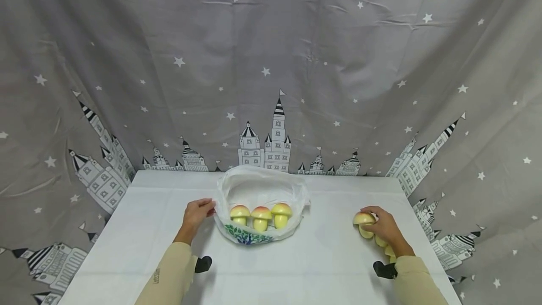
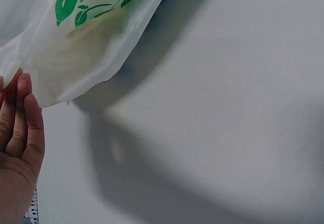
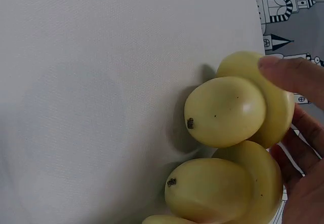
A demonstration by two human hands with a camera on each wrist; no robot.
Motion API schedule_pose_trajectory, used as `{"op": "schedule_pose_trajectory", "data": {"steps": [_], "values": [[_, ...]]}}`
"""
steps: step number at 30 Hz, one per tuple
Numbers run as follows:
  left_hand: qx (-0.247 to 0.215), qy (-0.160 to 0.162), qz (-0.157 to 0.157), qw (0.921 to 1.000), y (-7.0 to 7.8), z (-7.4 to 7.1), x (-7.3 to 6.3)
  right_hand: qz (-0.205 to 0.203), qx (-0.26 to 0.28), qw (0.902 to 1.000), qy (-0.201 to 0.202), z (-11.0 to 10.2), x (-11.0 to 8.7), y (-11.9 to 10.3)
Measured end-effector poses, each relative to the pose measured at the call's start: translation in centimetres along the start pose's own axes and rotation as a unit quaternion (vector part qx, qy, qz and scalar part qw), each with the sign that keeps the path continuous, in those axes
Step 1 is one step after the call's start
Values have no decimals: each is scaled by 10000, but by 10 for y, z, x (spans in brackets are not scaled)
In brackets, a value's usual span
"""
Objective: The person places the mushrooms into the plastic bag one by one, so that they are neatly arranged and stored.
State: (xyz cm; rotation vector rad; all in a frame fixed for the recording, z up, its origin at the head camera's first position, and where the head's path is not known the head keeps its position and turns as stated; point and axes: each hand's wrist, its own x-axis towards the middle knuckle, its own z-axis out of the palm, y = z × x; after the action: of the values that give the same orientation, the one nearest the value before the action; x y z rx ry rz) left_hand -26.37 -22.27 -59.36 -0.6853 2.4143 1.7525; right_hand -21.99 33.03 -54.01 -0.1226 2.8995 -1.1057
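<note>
A white plastic bag (image 1: 304, 196) with a green-and-blue leaf print lies on the table, its mouth spread wide. Inside it stand three yellow toy mushrooms (image 1: 261, 214) with reddish cap tops. My left hand (image 1: 196, 214) pinches the bag's left edge; in the left wrist view its fingertips (image 2: 24, 84) meet the plastic. On the right side, my right hand (image 1: 386, 227) grips a toy mushroom (image 1: 363, 219) by its cap, the thumb (image 3: 278, 69) on one side. More toy mushrooms (image 3: 212, 188) lie beside it in a row towards me, partly hidden by that hand in the head view.
White cloth covers the table (image 1: 322, 248). Behind and around it hangs a grey curtain (image 1: 296, 60) printed with stars and castles. A dark device (image 1: 203, 264) sits at the left wrist, another (image 1: 384, 270) at the right.
</note>
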Motion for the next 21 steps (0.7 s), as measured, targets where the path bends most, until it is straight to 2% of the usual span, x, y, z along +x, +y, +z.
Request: {"op": "schedule_pose_trajectory", "data": {"steps": [2,3,5,9,12,17,21], "values": [[113,-16,52,9999,-12,1,12,3,-13,10000,-64,0,0,0],[141,-5,81,9999,-12,1,12,1,-34,10000,-76,0,0,0],[27,-49,20,10000,-3,-1,3,35,-46,9999,-83,-1,-1,0],[-46,-71,33,10000,27,-6,-29,107,-90,9998,-113,-1,0,0],[55,-56,2,10000,39,-8,-42,159,-92,9997,-147,-1,1,1],[22,-92,4,10000,41,-9,-46,121,-119,9997,-148,0,2,3],[5,-113,-10,9999,37,-8,-41,74,-123,9998,-128,-1,4,3]]}}
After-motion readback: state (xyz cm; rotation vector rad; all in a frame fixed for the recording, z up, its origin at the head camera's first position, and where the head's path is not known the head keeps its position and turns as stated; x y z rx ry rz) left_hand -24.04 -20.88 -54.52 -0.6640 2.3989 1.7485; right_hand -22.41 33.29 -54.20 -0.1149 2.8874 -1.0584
